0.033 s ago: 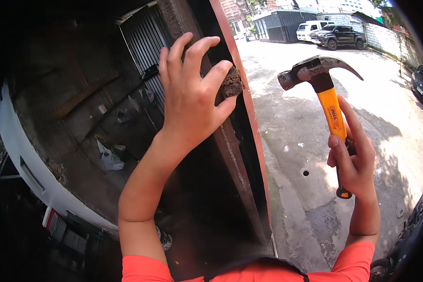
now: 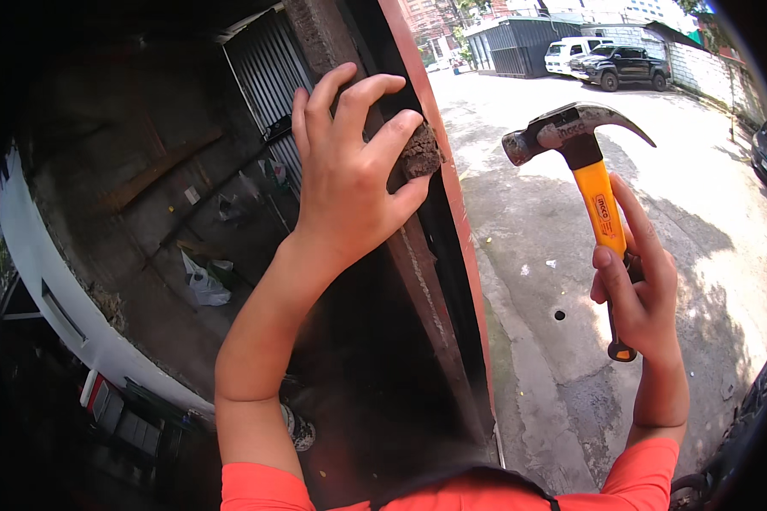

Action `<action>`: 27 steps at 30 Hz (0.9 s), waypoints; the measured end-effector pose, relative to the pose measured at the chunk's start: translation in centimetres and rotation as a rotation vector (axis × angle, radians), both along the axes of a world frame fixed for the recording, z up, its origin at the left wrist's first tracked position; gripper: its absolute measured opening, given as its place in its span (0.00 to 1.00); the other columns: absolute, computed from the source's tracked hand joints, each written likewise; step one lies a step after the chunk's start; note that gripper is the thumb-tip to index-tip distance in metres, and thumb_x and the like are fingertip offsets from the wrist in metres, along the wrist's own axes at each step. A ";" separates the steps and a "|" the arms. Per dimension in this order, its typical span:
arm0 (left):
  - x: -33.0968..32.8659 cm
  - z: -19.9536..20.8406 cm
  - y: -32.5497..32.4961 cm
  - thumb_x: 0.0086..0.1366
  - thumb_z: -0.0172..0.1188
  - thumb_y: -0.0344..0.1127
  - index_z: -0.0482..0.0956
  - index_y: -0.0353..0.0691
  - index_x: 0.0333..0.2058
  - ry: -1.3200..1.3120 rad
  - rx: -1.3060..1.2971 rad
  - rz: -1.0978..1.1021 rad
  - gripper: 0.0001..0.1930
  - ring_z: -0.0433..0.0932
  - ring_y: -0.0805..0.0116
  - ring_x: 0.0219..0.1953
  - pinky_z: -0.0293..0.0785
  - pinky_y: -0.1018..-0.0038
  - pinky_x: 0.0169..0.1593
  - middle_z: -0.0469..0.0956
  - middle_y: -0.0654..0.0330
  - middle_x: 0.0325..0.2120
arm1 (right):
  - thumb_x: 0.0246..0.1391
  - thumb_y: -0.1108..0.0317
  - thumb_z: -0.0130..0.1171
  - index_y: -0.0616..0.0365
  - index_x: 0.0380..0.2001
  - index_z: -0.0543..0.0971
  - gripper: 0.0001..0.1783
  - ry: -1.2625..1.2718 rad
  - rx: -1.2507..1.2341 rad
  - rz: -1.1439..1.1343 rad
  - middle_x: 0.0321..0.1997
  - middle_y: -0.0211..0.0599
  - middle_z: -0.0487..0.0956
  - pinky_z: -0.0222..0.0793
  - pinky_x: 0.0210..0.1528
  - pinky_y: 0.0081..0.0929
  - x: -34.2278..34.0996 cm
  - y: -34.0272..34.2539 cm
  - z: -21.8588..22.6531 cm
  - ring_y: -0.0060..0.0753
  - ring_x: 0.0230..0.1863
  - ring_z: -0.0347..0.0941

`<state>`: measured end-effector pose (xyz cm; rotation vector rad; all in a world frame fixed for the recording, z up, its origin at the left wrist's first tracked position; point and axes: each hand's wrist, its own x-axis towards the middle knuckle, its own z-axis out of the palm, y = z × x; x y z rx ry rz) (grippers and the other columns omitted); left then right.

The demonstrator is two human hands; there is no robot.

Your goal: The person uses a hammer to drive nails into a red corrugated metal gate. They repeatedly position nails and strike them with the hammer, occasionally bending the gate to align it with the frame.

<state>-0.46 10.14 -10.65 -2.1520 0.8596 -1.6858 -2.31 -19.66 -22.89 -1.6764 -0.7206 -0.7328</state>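
Observation:
My left hand (image 2: 349,162) is raised with its fingers curled and the thumb and forefinger gripping a rough, crumbly dark brown block (image 2: 421,153). Much of that block is hidden behind the hand, so what it is made of is unclear. Behind the same hand runs a long brown beam (image 2: 426,294), slanting from the top down to the lower right. My right hand (image 2: 643,285) is wrapped round a claw hammer (image 2: 602,200) with a yellow and black handle. The hammer stands upright, its striking face toward the left hand and its claw pointing right, apart from the block.
A reddish edge (image 2: 439,128) runs alongside the beam. On the left lies a dark, shaded space with a corrugated panel (image 2: 268,77), a plastic bag (image 2: 206,285) and a pale curved wall (image 2: 68,298). Sunlit concrete (image 2: 520,247) spreads on the right, with a dark pickup (image 2: 619,66) beyond.
The background has shifted slightly to the right in view. Both hands, the block and the hammer keep almost the same places and grips.

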 end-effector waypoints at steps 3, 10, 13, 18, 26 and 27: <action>0.1 0.5 1.1 0.44 0.78 0.37 0.84 0.43 0.47 0.061 0.054 0.002 0.27 0.60 0.43 0.69 0.57 0.49 0.69 0.69 0.55 0.62 | 0.64 0.81 0.54 0.55 0.74 0.62 0.36 0.001 0.057 0.138 0.45 0.43 0.84 0.73 0.28 0.20 2.7 0.7 -0.8 0.17 0.24 0.74; -3.1 1.2 3.9 0.41 0.80 0.65 0.77 0.43 0.61 0.152 -0.154 -0.058 0.50 0.53 0.43 0.74 0.54 0.50 0.72 0.54 0.45 0.72 | 0.67 0.79 0.51 0.60 0.76 0.55 0.37 0.023 0.234 0.288 0.39 0.40 0.81 0.72 0.28 0.18 5.4 0.5 -2.5 0.17 0.26 0.75; -2.7 1.0 3.9 0.42 0.80 0.65 0.78 0.44 0.59 -0.001 0.049 0.065 0.48 0.53 0.41 0.74 0.55 0.48 0.72 0.57 0.47 0.71 | 0.69 0.77 0.50 0.58 0.77 0.54 0.36 -0.017 0.195 0.286 0.35 0.36 0.78 0.72 0.25 0.17 6.6 0.4 -3.0 0.17 0.22 0.74; -1.9 1.2 0.2 0.44 0.80 0.54 0.81 0.45 0.51 0.014 0.066 0.195 0.36 0.54 0.40 0.73 0.54 0.39 0.69 0.67 0.53 0.65 | 0.69 0.77 0.50 0.58 0.77 0.54 0.36 0.009 0.154 0.320 0.34 0.35 0.77 0.71 0.24 0.17 7.4 0.5 -3.8 0.17 0.21 0.73; -0.8 0.7 -0.1 0.43 0.78 0.39 0.82 0.42 0.43 0.031 0.070 0.151 0.26 0.60 0.41 0.68 0.56 0.33 0.66 0.69 0.55 0.60 | 0.62 0.83 0.57 0.60 0.72 0.66 0.35 -0.039 0.018 0.336 0.57 0.52 0.81 0.78 0.33 0.22 6.5 1.3 -1.2 0.23 0.32 0.79; -0.6 0.5 0.0 0.43 0.78 0.38 0.83 0.42 0.43 0.018 0.024 0.113 0.26 0.59 0.41 0.69 0.56 0.37 0.68 0.69 0.53 0.61 | 0.62 0.83 0.58 0.60 0.71 0.66 0.34 -0.049 0.011 0.326 0.59 0.52 0.80 0.78 0.34 0.23 6.3 1.7 -0.5 0.24 0.34 0.80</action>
